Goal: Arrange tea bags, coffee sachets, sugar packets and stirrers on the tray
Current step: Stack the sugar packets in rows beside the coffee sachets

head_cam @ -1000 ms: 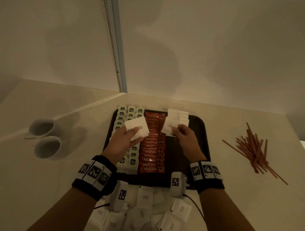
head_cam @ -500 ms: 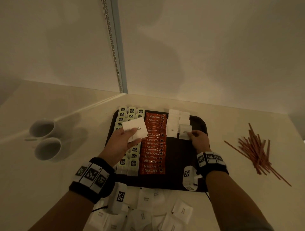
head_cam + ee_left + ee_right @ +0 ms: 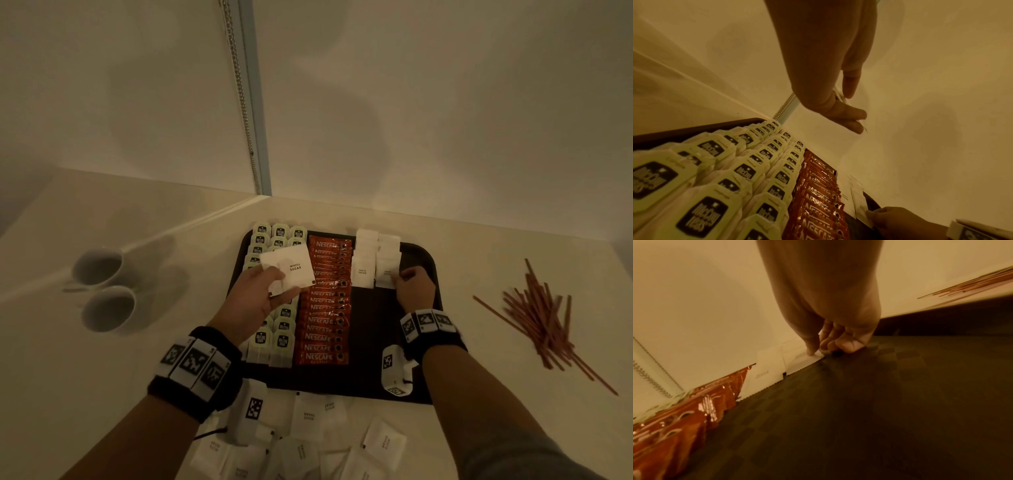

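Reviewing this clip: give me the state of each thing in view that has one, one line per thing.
left hand: holds white sugar packets above the tea bags.
right hand: pinches the front sugar packet, lying on the tray.
coffee sachets: one overlapping row on the tray.
stirrers: loose pile off the tray.
loose sugar packets: scattered before the tray.
cups: two, upright.

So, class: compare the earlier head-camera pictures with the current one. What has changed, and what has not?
The right hand carried a sugar packet from above the tray down and rightward onto the front of the right sugar column, fingers still pinching it. The left hand keeps holding its white sugar packets above the tea bags. The stirrers stayed put.
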A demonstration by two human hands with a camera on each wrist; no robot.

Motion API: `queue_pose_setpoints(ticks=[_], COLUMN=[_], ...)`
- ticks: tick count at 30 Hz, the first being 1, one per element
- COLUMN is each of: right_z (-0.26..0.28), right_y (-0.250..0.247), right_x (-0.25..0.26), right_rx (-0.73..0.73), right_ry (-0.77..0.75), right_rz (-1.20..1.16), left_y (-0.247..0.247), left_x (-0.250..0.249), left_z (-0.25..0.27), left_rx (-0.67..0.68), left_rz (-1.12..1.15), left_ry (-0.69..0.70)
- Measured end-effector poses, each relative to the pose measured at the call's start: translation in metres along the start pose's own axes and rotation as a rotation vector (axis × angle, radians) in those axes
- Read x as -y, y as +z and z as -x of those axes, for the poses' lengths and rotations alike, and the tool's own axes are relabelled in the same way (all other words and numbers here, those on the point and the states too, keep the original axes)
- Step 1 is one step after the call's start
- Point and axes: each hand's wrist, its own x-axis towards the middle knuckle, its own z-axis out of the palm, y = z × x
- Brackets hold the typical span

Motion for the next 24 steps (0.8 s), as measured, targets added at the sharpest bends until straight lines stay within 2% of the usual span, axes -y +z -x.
queue_pose_setpoints(ticks=[3,4,5,8,10,13,17,21,24], right_z=[0.014,0.024,0.037,0.083,0.103,0.112,0.103,0.076,0.057], right_y=[-0.005,-0.007,-0.009,-0.008,-0.002,0.004,-0.002,-0.006,-0.001], right_x=[0.018,0.030,0.044,0.080,0.089,0.088,0.067,0.032,0.010], right_rx=[-0.032,0.007,0.097,0.505,0.593,0.514,0.515,0.293,0.199], right_ry=[-0.062,-0.114,-0.182,-0.352,-0.412,-0.444,-0.229,-0.056,0.024], right_rz=[-0.099,-0.161,-0.224,-0.357,-0.387,-0.418,-0.552,-0.497,-0.362], left_y=[-0.001,-0.001,-0.001,0.001,0.003,0.002,-0.006,-0.014,-0.016], left_x=[0.002,0.002,0.003,0.007,0.010,0.013,0.010,0.006,0.007], left_z=[0.000,-0.001,-0.001,-0.002,-0.001,-0.002,-0.002,-0.001,-0.003], left_rx=[0.023,0.031,0.039,0.057,0.051,0.024,-0.020,-0.009,-0.015], left_rz=[-0.087,-0.111,-0.135,-0.232,-0.260,-0.223,-0.014,0.015,0.032], left_ry=[0.037,0.045,0.051,0.085,0.111,0.110,0.016,0.016,0.010])
